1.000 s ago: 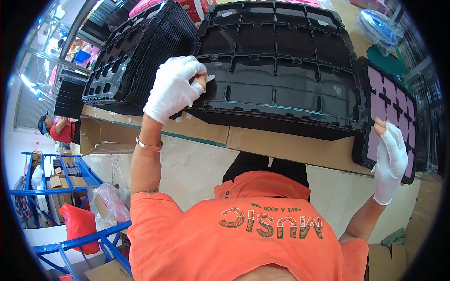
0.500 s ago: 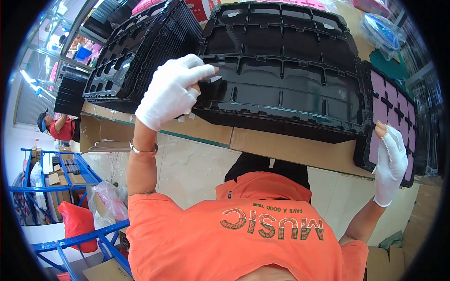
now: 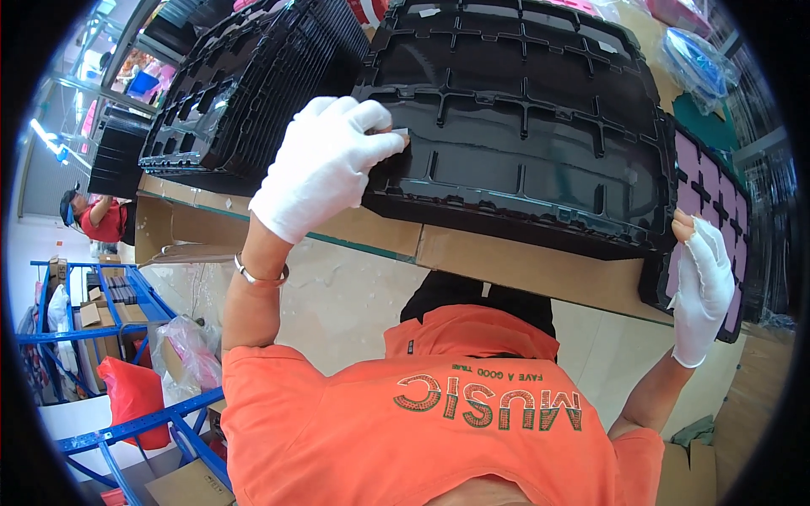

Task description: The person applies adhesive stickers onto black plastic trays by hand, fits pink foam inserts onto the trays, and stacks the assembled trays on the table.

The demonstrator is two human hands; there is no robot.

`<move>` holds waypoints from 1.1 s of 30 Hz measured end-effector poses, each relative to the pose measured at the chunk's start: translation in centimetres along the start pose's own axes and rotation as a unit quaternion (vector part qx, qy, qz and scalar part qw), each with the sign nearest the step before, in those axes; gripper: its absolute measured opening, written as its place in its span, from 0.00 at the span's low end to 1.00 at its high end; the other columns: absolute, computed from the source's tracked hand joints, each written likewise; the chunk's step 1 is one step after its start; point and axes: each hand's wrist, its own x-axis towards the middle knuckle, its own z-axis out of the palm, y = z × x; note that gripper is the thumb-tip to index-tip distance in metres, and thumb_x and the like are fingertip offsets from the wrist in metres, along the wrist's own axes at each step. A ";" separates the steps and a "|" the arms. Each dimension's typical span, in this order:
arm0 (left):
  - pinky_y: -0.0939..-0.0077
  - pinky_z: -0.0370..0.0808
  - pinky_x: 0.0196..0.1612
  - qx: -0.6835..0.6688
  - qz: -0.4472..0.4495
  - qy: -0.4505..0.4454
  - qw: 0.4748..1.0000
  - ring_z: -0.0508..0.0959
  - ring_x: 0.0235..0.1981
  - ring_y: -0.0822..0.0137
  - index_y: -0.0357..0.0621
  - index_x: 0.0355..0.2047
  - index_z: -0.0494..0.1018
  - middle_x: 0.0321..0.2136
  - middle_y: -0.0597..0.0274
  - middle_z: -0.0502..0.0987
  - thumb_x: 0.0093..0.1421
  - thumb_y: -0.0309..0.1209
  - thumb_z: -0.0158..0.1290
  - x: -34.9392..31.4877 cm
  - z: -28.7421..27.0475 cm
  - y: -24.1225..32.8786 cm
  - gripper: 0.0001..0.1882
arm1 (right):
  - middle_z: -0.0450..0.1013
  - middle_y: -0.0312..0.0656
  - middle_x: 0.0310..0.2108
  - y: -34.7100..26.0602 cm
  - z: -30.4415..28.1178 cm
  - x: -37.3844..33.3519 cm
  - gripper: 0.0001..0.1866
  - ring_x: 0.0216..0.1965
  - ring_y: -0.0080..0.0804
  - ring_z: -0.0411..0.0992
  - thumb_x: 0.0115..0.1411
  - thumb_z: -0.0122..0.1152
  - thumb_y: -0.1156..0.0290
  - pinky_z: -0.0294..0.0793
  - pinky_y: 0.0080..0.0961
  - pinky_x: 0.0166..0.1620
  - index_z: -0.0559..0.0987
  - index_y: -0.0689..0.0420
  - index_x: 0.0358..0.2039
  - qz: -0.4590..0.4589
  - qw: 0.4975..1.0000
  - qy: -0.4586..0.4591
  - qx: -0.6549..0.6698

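A stack of black plastic trays [image 3: 515,181] with divided compartments stands on the table before me. My left hand [image 3: 325,164], in a white glove with bare fingertips, is over its near left corner. Thumb and forefinger are pinched on a small white piece [image 3: 400,132] that looks like paper or a sticker. My right hand [image 3: 703,287], gloved the same way, is at the stack's right corner, fingers stretched out beside a black tray with pink compartments [image 3: 700,181]. Whether its fingertips touch the stack I cannot tell.
A tall stack of black trays [image 3: 236,93] stands at the left. A plastic-wrapped blue item [image 3: 696,63] lies far right. An open cardboard box [image 3: 190,228] is below the table's left edge. Blue racking [image 3: 143,430] with a red bag [image 3: 133,396] is lower left; another person [image 3: 97,219] is beyond.
My left hand has shifted slightly right and down; the small white piece now shows at its fingertips. My right hand stays almost in place. The view has shifted a little.
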 end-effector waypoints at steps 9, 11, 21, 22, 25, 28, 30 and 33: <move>0.67 0.71 0.41 -0.027 -0.008 -0.028 0.999 0.75 0.35 0.59 0.46 0.30 0.80 0.32 0.66 0.77 0.47 0.24 0.60 0.3 -0.9 0.4 0.08 | 0.76 0.46 0.45 0.0 -0.6 -0.6 0.22 0.48 0.37 0.74 0.51 0.52 0.95 0.68 0.25 0.52 0.78 0.62 0.45 0.016 1.000 0.009 -0.017; 0.67 0.72 0.38 -0.042 -0.026 0.019 0.999 0.75 0.32 0.59 0.45 0.27 0.80 0.27 0.65 0.77 0.49 0.25 0.61 0.5 -0.1 0.0 0.04 | 0.76 0.46 0.45 0.2 -0.7 -0.6 0.22 0.47 0.36 0.74 0.51 0.52 0.94 0.68 0.23 0.50 0.78 0.62 0.45 0.007 1.000 0.007 -0.023; 0.66 0.72 0.39 -0.028 -0.041 0.009 0.999 0.76 0.33 0.58 0.43 0.26 0.78 0.27 0.64 0.76 0.48 0.23 0.57 1.9 0.0 0.3 0.04 | 0.76 0.46 0.45 0.7 -0.9 -1.7 0.22 0.47 0.36 0.74 0.52 0.54 0.94 0.66 0.25 0.55 0.78 0.61 0.46 0.020 0.999 0.026 -0.006; 0.66 0.71 0.39 -0.024 -0.056 0.025 0.998 0.76 0.32 0.59 0.44 0.26 0.79 0.26 0.63 0.76 0.49 0.26 0.58 1.8 0.3 -0.2 0.03 | 0.76 0.46 0.45 0.8 -1.0 -1.8 0.22 0.47 0.36 0.74 0.52 0.54 0.94 0.66 0.25 0.55 0.78 0.61 0.46 0.021 0.999 0.027 -0.006; 0.66 0.72 0.38 -0.008 -0.090 0.062 0.994 0.77 0.31 0.59 0.45 0.26 0.79 0.26 0.63 0.76 0.49 0.28 0.59 1.7 0.7 -1.4 0.03 | 0.76 0.46 0.45 1.0 -1.1 -2.0 0.21 0.47 0.36 0.74 0.52 0.54 0.93 0.66 0.26 0.55 0.78 0.62 0.45 0.023 0.999 0.032 0.001; 0.72 0.74 0.28 -0.071 -0.131 0.176 0.973 0.78 0.25 0.60 0.41 0.27 0.78 0.28 0.61 0.77 0.49 0.24 0.58 1.9 1.5 -3.1 0.03 | 0.76 0.46 0.44 0.9 -1.3 -2.0 0.21 0.48 0.37 0.74 0.51 0.54 0.93 0.66 0.28 0.56 0.78 0.63 0.45 0.026 0.999 0.036 -0.022; 0.77 0.74 0.27 -0.181 -0.181 0.225 0.940 0.78 0.24 0.69 0.37 0.28 0.77 0.30 0.63 0.78 0.52 0.22 0.56 2.4 1.2 -3.7 0.03 | 0.76 0.46 0.44 0.7 -1.5 -1.9 0.22 0.48 0.38 0.74 0.51 0.53 0.94 0.66 0.29 0.57 0.78 0.62 0.45 0.032 0.998 0.044 -0.014; 0.81 0.69 0.29 -0.479 -0.316 0.178 0.800 0.73 0.24 0.76 0.36 0.28 0.75 0.33 0.56 0.81 0.57 0.27 0.52 4.8 1.0 -5.1 0.06 | 0.77 0.45 0.43 0.6 -1.2 -2.1 0.23 0.47 0.39 0.75 0.50 0.53 0.95 0.67 0.32 0.57 0.78 0.62 0.45 0.067 0.996 0.058 0.021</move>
